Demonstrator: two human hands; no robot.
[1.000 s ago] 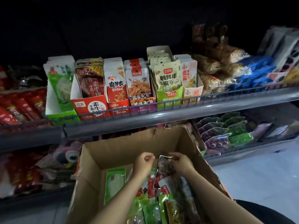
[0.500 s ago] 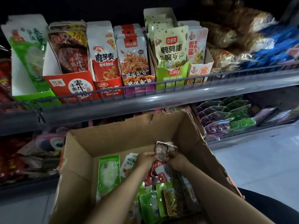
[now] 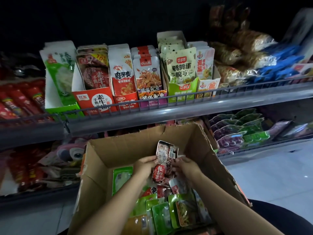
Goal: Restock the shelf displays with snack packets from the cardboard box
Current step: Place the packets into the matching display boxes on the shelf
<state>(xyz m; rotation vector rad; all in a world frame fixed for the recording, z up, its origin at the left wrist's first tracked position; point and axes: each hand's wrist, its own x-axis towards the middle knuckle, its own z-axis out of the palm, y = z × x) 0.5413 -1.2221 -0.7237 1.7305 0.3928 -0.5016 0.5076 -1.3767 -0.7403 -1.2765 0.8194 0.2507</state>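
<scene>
Both hands, the left hand (image 3: 146, 165) and right hand (image 3: 185, 167), pinch a small stack of red packets (image 3: 165, 162) over the cardboard box (image 3: 135, 150). Best to square their edges first, then slot them into the matching red display box (image 3: 94, 100) above. Glossy, dark-red, printed wrappers.

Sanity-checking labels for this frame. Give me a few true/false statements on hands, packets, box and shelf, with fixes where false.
1. Both hands, left hand and right hand, hold the red packets. True.
2. The cardboard box is empty. False: green packets and others lie inside.
3. The red display box stands on the upper shelf. True.
4. The held packets are already in a display box. False: they are over the cardboard box.
5. The right hand rests on the shelf rail. False: it grips the packets.
</scene>
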